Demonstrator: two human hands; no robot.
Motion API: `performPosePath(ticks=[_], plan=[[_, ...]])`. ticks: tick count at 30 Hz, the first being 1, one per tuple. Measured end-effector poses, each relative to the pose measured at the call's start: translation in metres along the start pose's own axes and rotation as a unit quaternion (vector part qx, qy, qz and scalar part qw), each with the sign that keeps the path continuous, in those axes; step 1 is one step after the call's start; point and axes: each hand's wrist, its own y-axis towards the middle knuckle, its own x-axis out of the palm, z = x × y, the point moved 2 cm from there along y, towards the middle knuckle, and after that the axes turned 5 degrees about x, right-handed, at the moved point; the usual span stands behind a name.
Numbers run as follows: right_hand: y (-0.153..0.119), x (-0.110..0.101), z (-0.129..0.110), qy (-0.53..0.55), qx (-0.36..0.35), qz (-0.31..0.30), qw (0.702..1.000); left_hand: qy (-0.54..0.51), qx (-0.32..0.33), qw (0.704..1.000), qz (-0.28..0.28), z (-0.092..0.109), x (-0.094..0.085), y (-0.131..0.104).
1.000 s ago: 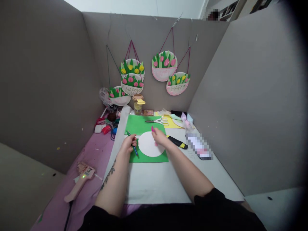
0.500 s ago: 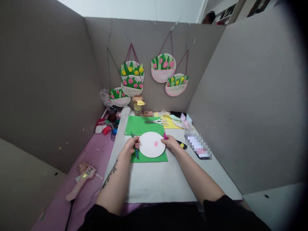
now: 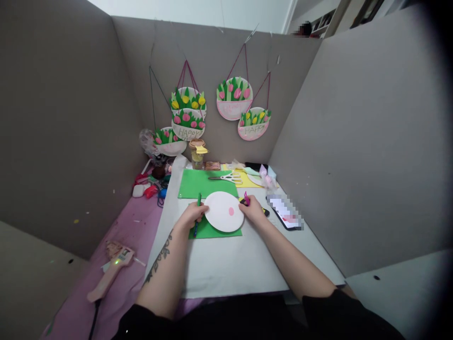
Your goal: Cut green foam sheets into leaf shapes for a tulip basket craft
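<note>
A white paper plate (image 3: 219, 215) with one pink spot (image 3: 231, 211) is held between my two hands, over green sheets on the table. My left hand (image 3: 193, 215) is closed on its left edge. A thin green and dark-blue pen-like stick (image 3: 199, 199) juts out above and below that hand. My right hand (image 3: 253, 210) pinches the right edge. A small magenta piece (image 3: 247, 199) sticks up at its fingers; its kind is unclear. Behind this hand lies a black and yellow tool (image 3: 266, 212), mostly hidden.
White-handled scissors (image 3: 231, 177) lie on a green sheet (image 3: 193, 184). A phone (image 3: 285, 212) is at right, a jar-like cup (image 3: 197, 153) at the back. On the left rests a pink glue gun (image 3: 111, 276). Flower-decorated plates (image 3: 233, 109) hang on the grey partition (image 3: 212, 52).
The plate has tilted, its right side lower. The pen-like stick at my left hand leans the other way, and the magenta piece stands higher. The whole view has shifted slightly.
</note>
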Motion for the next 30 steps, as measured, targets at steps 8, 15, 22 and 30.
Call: performPosePath(ticks=[8,15,22,30], plan=[[-0.005,0.017,-0.014,-0.183,-0.135,-0.107,0.968,0.135,0.007,0.991,0.005,-0.010,0.001,0.006],[0.007,0.019,-0.006,-0.217,-0.113,-0.148,0.958,0.174,0.004,0.985,0.014,-0.009,0.003,0.006],[-0.002,0.024,-0.002,-0.110,-0.117,-0.144,0.976,0.173,0.004,0.985,0.012,-0.009,0.003,0.006],[0.080,-0.059,-0.025,-0.096,-0.063,0.141,0.983,0.142,0.000,0.990,0.022,-0.010,0.004,0.006]])
